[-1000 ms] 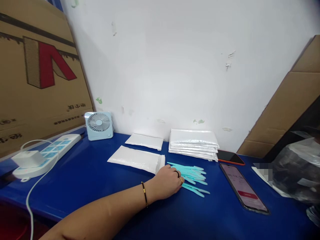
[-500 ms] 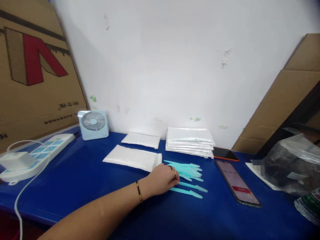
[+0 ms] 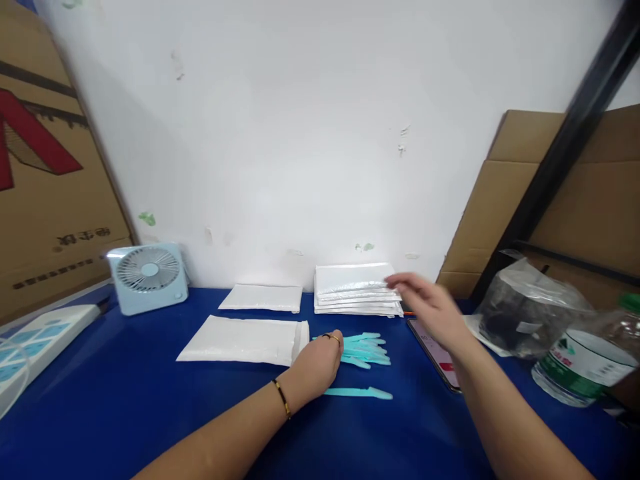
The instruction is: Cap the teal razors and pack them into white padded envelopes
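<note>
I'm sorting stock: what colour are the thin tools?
The tools are turquoise, clearest in the head view.

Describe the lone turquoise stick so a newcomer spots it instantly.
On the blue table, find the left hand at the turquoise bundle. Just below the bundle in the view lies the lone turquoise stick. Unlike its bundled neighbours, it lies apart, a strip of blue showing between.

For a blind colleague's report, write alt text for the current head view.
The left hand covers the ends of slim turquoise tools on a blue table; the blurred right hand is at a stack of white padded envelopes. Left of the stack are two more envelopes and a small fan.
</note>
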{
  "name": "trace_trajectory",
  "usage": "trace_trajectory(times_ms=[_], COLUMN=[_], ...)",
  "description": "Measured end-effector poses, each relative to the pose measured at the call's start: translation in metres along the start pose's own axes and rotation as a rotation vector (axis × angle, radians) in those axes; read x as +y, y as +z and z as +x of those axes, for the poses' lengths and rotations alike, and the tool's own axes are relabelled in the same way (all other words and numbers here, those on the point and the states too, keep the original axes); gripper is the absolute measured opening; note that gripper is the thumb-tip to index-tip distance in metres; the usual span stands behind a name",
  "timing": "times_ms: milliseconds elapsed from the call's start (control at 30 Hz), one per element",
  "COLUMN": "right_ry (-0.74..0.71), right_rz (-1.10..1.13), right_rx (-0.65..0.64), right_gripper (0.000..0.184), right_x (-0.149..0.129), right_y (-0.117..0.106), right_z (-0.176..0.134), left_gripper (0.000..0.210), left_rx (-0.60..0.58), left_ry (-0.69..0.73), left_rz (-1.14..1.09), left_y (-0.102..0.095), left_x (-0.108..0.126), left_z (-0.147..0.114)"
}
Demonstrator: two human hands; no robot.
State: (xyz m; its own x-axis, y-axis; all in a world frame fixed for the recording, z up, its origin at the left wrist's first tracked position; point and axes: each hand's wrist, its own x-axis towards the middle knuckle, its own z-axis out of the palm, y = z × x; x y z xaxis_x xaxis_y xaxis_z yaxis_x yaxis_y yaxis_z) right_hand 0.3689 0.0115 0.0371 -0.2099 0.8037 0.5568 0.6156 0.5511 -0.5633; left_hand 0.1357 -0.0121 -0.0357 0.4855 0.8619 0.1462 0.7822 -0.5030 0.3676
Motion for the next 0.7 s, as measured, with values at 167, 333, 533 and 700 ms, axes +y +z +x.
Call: trace_trajectory(times_ms=[167,333,533,700], right_ry=[0.092,0.049,0.070,0.128], right_rz=[-0.069,-0.047,-0.030,0.085], right_rx=[-0.348,-0.566,-0.697,-0.525], right_gripper=[0.030,0.025,0.017,0.027], right_x=[0.034,0.042,0.035,0.031], right_y=[0.031,0.045,0.045,0.042], right_z=[-0.013,-0.021,-0.025,-0.021], left_gripper=[0.024,0.024,0.020,0.019], left_rx=[-0.053,-0.103,-0.091,0.038], left_ry=[0.013,0.025,0.021,-0.071], left_rz=[0.046,0.056,-0.009,-0.147], left_y=[-0.008,-0.015,-0.014,-0.012], left_x=[0.001,0.008,0.004,-0.017], left_z=[-0.018,-0.025,-0.023,-0.013])
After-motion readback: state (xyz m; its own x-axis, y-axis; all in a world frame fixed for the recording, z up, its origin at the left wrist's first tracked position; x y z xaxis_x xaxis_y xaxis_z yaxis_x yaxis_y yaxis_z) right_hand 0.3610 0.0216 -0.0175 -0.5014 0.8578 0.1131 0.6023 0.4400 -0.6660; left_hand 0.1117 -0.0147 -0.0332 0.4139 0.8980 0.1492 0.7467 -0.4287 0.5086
